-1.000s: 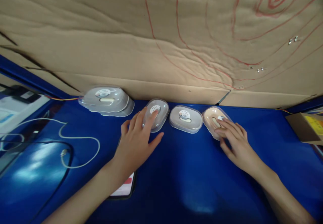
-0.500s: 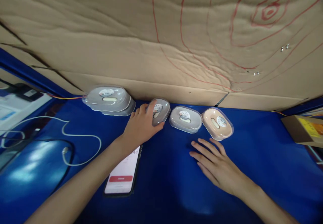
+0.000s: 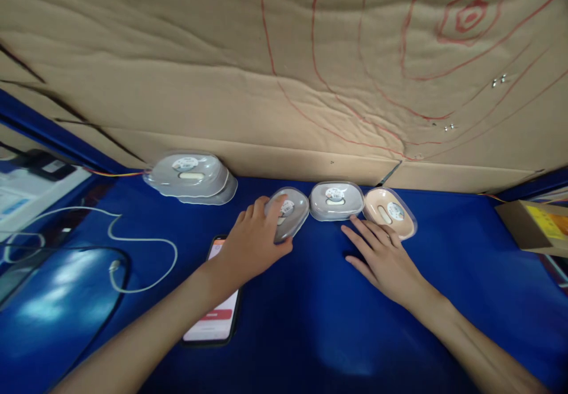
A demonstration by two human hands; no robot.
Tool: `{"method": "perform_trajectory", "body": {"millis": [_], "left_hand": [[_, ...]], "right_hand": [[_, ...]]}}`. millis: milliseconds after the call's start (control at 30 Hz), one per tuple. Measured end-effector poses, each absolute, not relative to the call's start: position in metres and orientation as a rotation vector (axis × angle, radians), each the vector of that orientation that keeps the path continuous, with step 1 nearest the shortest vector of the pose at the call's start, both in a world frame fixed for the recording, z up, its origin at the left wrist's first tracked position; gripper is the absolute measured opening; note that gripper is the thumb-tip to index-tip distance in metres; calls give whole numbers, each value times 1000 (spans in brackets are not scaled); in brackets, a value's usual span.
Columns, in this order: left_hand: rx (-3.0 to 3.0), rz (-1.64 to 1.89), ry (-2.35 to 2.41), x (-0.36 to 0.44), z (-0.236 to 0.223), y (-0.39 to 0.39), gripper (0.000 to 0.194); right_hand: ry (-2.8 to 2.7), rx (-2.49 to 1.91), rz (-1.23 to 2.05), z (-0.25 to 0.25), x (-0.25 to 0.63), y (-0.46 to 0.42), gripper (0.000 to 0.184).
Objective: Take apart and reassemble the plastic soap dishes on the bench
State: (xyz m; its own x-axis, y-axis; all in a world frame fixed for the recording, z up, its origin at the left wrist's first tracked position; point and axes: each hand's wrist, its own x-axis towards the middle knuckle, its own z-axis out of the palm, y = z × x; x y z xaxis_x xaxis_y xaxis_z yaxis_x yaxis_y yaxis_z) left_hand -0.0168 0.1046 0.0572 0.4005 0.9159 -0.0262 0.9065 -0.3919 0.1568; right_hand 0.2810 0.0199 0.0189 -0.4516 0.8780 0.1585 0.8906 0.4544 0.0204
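My left hand (image 3: 255,234) is wrapped round a small oval grey soap box (image 3: 293,219) with a clear cover and a round white label, thumb at the near side and fingers over the top. To its right lies a second grey soap box (image 3: 344,193) of the same kind. Beside that one sits a peach soap box (image 3: 394,204), slightly turned. My right hand (image 3: 384,258) is open, its fingers stretched out. Its fingertips reach the near edges of the second grey box and the peach box, and partly cover the peach one.
A stack of grey soap boxes (image 3: 193,175) stands at the back left against a cardboard wall (image 3: 199,86). A lit phone (image 3: 213,323) lies under my left forearm on the blue tabletop (image 3: 288,335). White cable (image 3: 173,252) curls at left. An open carton (image 3: 528,228) is at right.
The left-hand grey box has come nearer and to the right, in my left hand. The second grey box has shifted back and right. My right hand has moved forward to the boxes.
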Motion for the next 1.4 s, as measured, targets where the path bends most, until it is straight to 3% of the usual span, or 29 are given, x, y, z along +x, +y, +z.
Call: {"method": "perform_trajectory", "body": {"millis": [167,367,667,800,1000,1267,1400], "left_hand": [[2517,170,1275,-22,53,71,74],[2310,105,877,-17,49,14,99],[2073,254,902,-17,10,-18,109],[2053,343,967,-19,3,-23,111],[2160,205,885,-21,17,-18,114],[2271,164,827,-14,15,-15,98],[2238,300,885,-16,15,-17,98]], "right_hand": [[-2558,-1490,78,31,284,11,62],[-2681,-1189,555,48,264,-19,97],[-2438,-1147,859,36,281,-24,99],[-2295,-1171,824,32,304,-10,82],[-2211,-1394,487,18,309,2,59],[-2348,-1499,261,8,279,6,58],[-2443,-1339,523,29,282,-10,67]]}}
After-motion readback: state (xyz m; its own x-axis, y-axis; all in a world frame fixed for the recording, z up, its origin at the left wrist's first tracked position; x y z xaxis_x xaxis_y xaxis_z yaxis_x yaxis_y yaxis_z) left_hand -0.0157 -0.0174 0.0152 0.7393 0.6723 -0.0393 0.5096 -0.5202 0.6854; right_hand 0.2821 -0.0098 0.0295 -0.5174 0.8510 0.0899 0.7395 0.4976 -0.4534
